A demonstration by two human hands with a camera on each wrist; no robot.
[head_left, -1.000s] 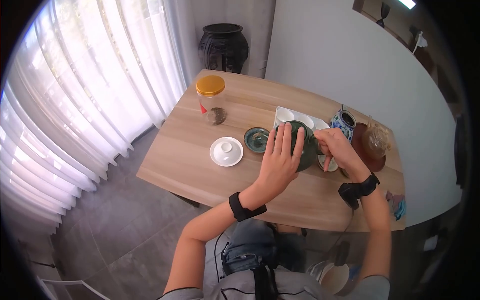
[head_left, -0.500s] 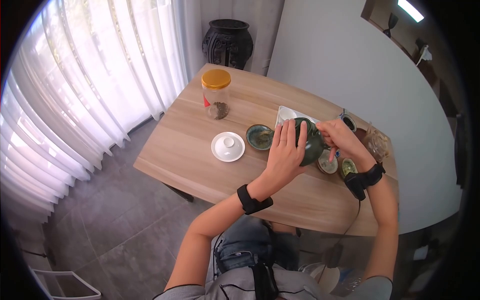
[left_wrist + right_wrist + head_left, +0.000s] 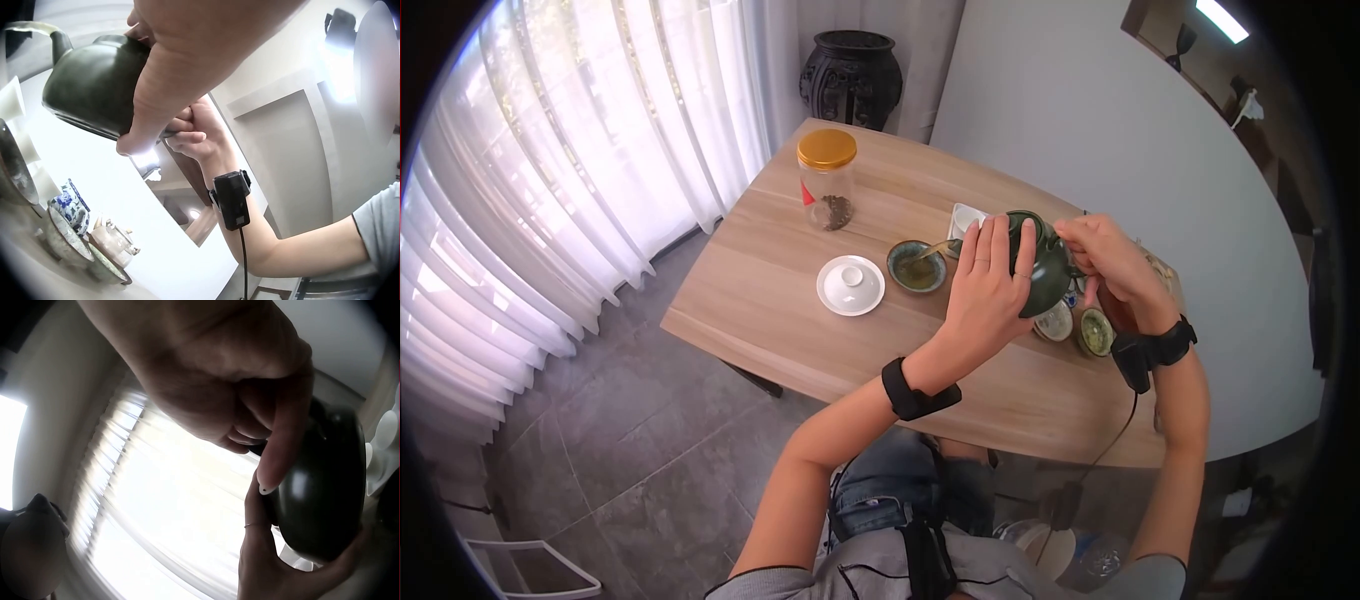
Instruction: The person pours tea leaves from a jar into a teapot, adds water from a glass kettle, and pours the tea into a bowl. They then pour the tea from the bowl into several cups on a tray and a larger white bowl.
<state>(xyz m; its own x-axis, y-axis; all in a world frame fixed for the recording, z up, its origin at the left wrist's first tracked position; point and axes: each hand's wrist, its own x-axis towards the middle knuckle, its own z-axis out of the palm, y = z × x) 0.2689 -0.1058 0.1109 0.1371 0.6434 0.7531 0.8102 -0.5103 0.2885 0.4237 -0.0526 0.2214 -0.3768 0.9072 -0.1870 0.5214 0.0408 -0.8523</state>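
Note:
A dark green teapot (image 3: 1048,275) is held tilted above the table, its spout toward a blue-green bowl (image 3: 917,267). A thin yellowish stream of liquid (image 3: 25,26) leaves the spout, and liquid shows in the bowl. My left hand (image 3: 990,285) holds the pot, long fingers laid over its top near the lid and thumb at the bottom edge, as the left wrist view shows. My right hand (image 3: 1108,258) grips the handle at the pot's other side; its fingers hide much of the handle.
A white lidded dish (image 3: 851,285) and a gold-capped jar (image 3: 827,180) stand left. Under the pot are a pale bowl (image 3: 1053,320) and a green one (image 3: 1095,332). Behind are a white cup tray (image 3: 967,217) and a blue-and-white pot (image 3: 72,206).
Both hands have moved the teapot up and to the right, so its spout is farther from the bowl. A longer stream shows now, and more liquid is visible in the bowl.

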